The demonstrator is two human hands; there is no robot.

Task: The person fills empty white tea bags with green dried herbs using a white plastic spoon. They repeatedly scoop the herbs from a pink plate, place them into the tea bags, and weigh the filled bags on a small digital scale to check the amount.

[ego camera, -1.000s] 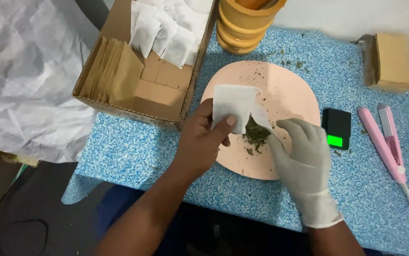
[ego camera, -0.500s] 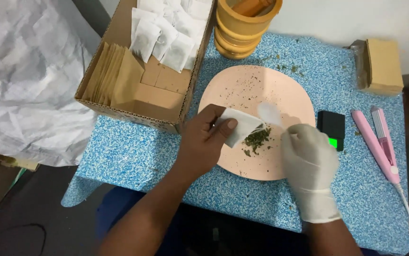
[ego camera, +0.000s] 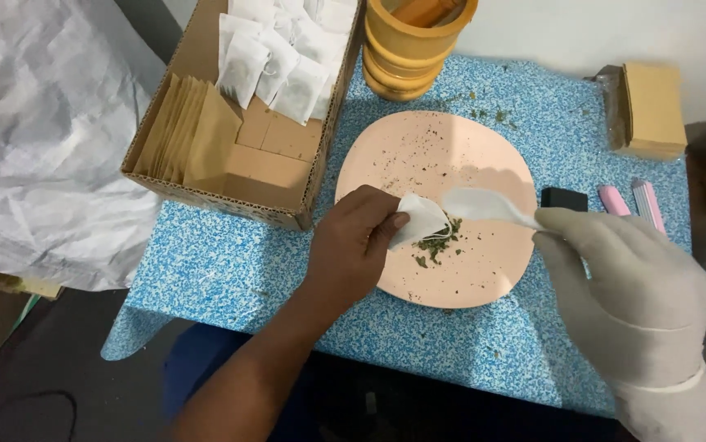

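Right hand [ego camera: 631,295] lifted, spoon [ego camera: 484,205] level

Our bare left hand [ego camera: 353,245] at centre frame, fingers pinched, forearm running to the lower left, our gloved right hand [ego camera: 631,286] at lower right, fingers curled closed

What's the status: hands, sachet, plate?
Left hand pinches a white sachet over the pink plate. Gloved right hand holds a white spoon at the sachet's mouth. Green herb pile beneath it; nothing in the way.
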